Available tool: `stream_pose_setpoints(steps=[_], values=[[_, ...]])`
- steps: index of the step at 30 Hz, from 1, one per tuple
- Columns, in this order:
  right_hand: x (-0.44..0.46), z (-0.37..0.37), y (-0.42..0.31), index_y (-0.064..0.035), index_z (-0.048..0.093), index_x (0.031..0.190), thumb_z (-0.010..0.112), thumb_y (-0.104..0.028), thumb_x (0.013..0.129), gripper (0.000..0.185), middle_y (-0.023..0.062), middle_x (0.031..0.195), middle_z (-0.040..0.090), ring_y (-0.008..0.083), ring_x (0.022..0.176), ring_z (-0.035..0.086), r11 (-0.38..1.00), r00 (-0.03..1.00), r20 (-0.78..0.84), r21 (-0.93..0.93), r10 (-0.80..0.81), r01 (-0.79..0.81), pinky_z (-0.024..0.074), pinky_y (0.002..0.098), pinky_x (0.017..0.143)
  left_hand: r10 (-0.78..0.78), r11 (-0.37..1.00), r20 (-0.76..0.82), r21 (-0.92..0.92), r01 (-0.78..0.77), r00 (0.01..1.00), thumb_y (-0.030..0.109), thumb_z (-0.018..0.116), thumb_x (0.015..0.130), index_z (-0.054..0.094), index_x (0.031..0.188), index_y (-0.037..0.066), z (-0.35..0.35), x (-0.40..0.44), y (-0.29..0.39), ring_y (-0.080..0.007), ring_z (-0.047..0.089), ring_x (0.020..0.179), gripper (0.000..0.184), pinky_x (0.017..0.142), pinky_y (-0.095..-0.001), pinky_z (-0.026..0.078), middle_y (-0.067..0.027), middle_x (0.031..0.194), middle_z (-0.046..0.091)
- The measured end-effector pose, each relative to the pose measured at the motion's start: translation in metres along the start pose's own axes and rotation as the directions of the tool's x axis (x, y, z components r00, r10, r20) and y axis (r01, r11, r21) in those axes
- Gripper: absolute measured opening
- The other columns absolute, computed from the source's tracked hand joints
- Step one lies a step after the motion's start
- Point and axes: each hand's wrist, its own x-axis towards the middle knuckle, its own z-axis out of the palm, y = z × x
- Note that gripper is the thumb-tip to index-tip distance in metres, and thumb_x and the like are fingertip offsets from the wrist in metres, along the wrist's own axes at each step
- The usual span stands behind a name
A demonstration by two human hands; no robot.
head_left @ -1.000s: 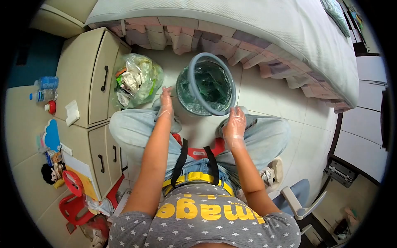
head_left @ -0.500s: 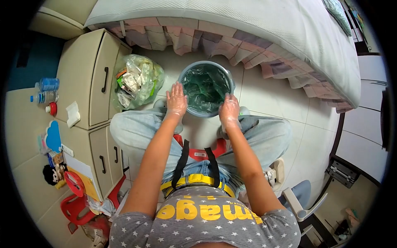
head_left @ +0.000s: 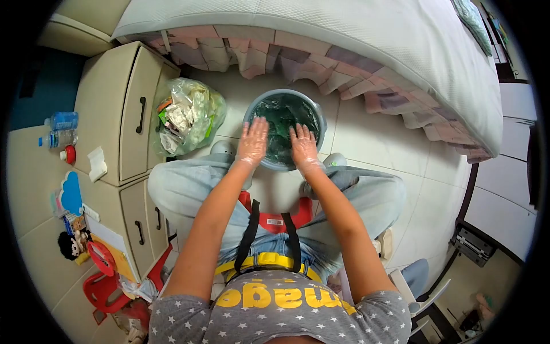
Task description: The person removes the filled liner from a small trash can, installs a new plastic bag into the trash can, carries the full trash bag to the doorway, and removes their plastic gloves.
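Note:
A round grey-blue bin (head_left: 323, 123) lined with a dark green plastic bag (head_left: 279, 118) stands upright on the tiled floor between my feet and the bed. My left hand (head_left: 252, 141), in a clear plastic glove, is over the bin's left near rim, fingers stretched out and holding nothing. My right hand (head_left: 304, 146), gloved the same way, is over the near right part of the bin with its fingers spread and empty. Whether either palm touches the rim or liner is hidden.
Left of the bin, a clear bag full of rubbish (head_left: 192, 117) rests against a beige cabinet (head_left: 129, 114). The bed (head_left: 344, 34) with its checked skirt lies beyond. A red stool (head_left: 275, 221) shows beneath me, and a grey chair (head_left: 409, 284) stands at the lower right.
The bin's rim, tilted up a second ago, is now level. Both hands have come inward from the bin's sides to above its near part. My right hand has come off the rim's right side.

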Motion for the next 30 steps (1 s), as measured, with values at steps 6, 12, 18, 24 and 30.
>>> stream_pose_setpoints(steps=[6, 12, 18, 24, 30], values=[[0.043, 0.013, -0.001, -0.0093, 0.039, 0.123, 0.041, -0.008, 0.080, 0.044, 0.0126, 0.127, 0.037, 0.0294, 0.117, 0.037, 0.993, 0.987, -0.109, -0.005, 0.115, -0.117, 0.0318, 0.0436, 0.095, 0.095, 0.995, 0.061, -0.020, -0.093, 0.994, 0.009, 0.045, 0.075, 0.034, 0.125, 0.003, 0.016, 0.047, 0.017, -0.0251, 0.026, 0.125, 0.052, 0.102, -0.0401, 0.021, -0.0118, 0.135, 0.029], [0.068, 0.055, 0.017, -0.0036, 0.033, 0.125, 0.052, -0.006, 0.072, 0.056, 0.0200, 0.114, 0.044, 0.0347, 0.099, 0.049, 0.847, 0.916, 0.194, 0.349, 0.352, -0.400, 0.0427, 0.0389, 0.083, 0.040, 0.999, 0.277, 0.025, -0.048, 0.960, 0.010, 0.046, 0.076, 0.034, 0.126, 0.004, 0.053, 0.076, 0.011, -0.0246, 0.027, 0.125, 0.051, 0.102, -0.0410, 0.021, -0.0115, 0.135, 0.028], [0.074, 0.085, 0.018, -0.0047, 0.041, 0.116, 0.044, -0.006, 0.077, 0.039, 0.0187, 0.101, 0.053, 0.0293, 0.094, 0.055, 0.870, 0.899, 0.298, 0.282, 0.320, -0.404, 0.0456, 0.0378, 0.079, -0.013, 0.992, 0.410, 0.120, -0.040, 0.912, 0.016, 0.049, 0.078, 0.040, 0.122, 0.005, 0.085, 0.090, 0.010, -0.0242, 0.027, 0.124, 0.047, 0.100, -0.0398, 0.023, -0.0104, 0.133, 0.032], [0.078, 0.089, 0.015, -0.0040, 0.047, 0.111, 0.036, -0.005, 0.083, 0.030, 0.0161, 0.104, 0.054, 0.0297, 0.097, 0.054, 0.831, 0.870, 0.339, 0.309, 0.358, -0.462, 0.0454, 0.0373, 0.080, -0.099, 0.993, 0.516, -0.004, 0.119, 0.851, 0.012, 0.044, 0.078, 0.048, 0.113, 0.005, 0.097, 0.091, 0.013, -0.0243, 0.037, 0.117, 0.036, 0.099, -0.0415, 0.026, -0.0111, 0.124, 0.042], [0.073, 0.070, 0.017, -0.0018, 0.054, 0.105, 0.040, -0.002, 0.078, 0.030, 0.0183, 0.105, 0.054, 0.0316, 0.097, 0.054, 0.820, 0.978, 0.176, 0.538, 0.115, -0.193, 0.0429, 0.0379, 0.084, -0.130, 0.805, 0.604, -0.399, 0.440, 0.786, 0.011, 0.044, 0.075, 0.055, 0.106, 0.004, 0.070, 0.088, 0.009, -0.0277, 0.047, 0.108, 0.034, 0.091, -0.0375, 0.036, -0.0160, 0.115, 0.050]])
